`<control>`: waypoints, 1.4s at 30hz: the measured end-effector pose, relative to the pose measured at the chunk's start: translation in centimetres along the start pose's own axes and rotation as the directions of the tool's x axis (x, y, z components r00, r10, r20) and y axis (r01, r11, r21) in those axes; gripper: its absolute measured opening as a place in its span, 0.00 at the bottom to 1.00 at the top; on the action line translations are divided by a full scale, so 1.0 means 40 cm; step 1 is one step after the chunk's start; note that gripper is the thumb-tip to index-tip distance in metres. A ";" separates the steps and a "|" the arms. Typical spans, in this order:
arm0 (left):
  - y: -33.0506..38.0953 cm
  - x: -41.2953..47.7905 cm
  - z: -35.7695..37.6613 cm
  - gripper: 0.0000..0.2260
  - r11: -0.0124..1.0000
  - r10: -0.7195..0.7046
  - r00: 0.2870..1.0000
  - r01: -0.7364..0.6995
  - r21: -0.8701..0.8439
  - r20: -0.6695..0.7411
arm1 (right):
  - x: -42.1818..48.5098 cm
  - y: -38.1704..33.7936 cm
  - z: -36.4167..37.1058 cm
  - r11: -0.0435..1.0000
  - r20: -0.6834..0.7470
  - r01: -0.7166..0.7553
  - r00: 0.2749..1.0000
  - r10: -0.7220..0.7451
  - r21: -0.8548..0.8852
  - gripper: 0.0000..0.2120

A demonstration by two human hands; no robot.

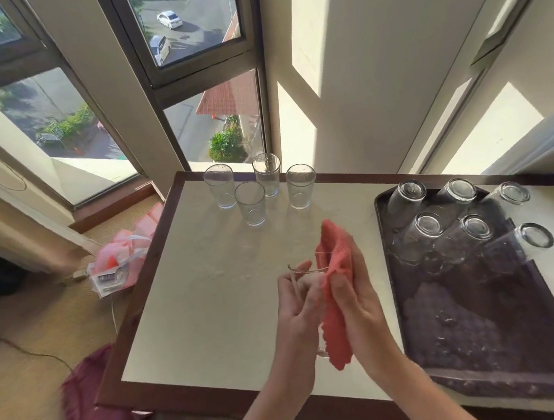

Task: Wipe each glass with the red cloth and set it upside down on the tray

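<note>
My left hand [297, 305] holds a clear glass [306, 270] above the middle of the table, its rim facing away from me. My right hand [355, 299] grips the red cloth [335, 258], which is wrapped over the glass's right side and partly tucked into its mouth. Most of the glass is hidden by my hands and the cloth. Several glasses [251, 203] stand upright at the table's far edge. Several glasses [472, 232] sit upside down on the far half of the dark tray [511, 366] at the right.
The white table [205, 320] has a dark wooden border. A window stands just behind the upright glasses. On the floor to the left lie a pink plastic bag [120, 264], a maroon cloth [85, 411] and cables. The tray's near half is bare.
</note>
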State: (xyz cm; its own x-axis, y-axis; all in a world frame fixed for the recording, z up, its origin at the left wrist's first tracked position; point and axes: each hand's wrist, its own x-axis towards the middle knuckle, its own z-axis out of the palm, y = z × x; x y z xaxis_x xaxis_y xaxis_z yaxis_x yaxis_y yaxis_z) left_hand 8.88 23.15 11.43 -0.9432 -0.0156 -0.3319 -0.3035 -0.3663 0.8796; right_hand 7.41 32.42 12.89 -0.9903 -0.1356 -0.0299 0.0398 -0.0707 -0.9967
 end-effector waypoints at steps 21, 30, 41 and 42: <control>0.047 0.010 0.024 0.23 0.992 0.092 0.995 -0.095 -0.083 -0.046 | -0.048 -0.005 0.029 0.998 -0.139 0.065 0.988 -0.066 -0.009 0.31; 0.029 -0.017 0.043 0.29 0.998 0.066 0.998 -0.066 -0.014 -0.001 | 0.003 -0.031 -0.005 0.992 -0.156 -0.045 0.986 0.063 0.116 0.22; 0.031 -0.023 0.029 0.24 0.999 0.040 0.998 -0.041 -0.008 -0.038 | -0.019 -0.019 0.021 0.993 -0.212 -0.084 0.972 0.098 0.078 0.22; 0.026 -0.026 0.031 0.26 0.999 0.046 0.998 -0.046 0.006 -0.035 | -0.007 -0.026 0.013 0.975 -0.206 -0.137 0.963 0.172 0.175 0.20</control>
State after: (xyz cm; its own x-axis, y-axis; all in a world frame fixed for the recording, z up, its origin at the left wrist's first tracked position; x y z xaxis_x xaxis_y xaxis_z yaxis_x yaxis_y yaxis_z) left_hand 9.38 23.95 13.10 -0.9509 -0.0648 -0.3026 -0.2606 -0.3595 0.8960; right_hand 7.70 32.02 13.98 -0.9746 0.0606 -0.2155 0.1972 -0.2229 -0.9547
